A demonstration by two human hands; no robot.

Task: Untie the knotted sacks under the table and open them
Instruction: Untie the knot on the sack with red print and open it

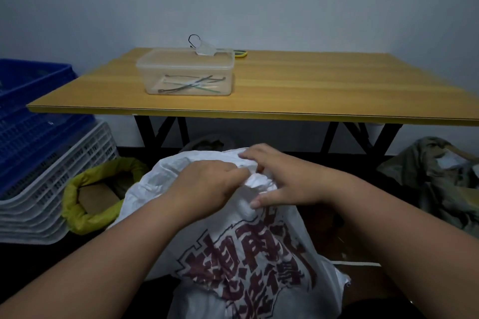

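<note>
Head view: both hands (fingers curled) on white sack (241, 246) knot.

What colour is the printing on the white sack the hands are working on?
Dark red, on the white sack, seen clearly in the head view.

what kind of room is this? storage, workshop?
Probably a plain storeroom or sorting room. Stacked blue and white plastic crates stand at the left, filled sacks sit on the floor, among them a white printed sack and a yellow-green sack, and a bare folding table carries a clear plastic box.
</note>
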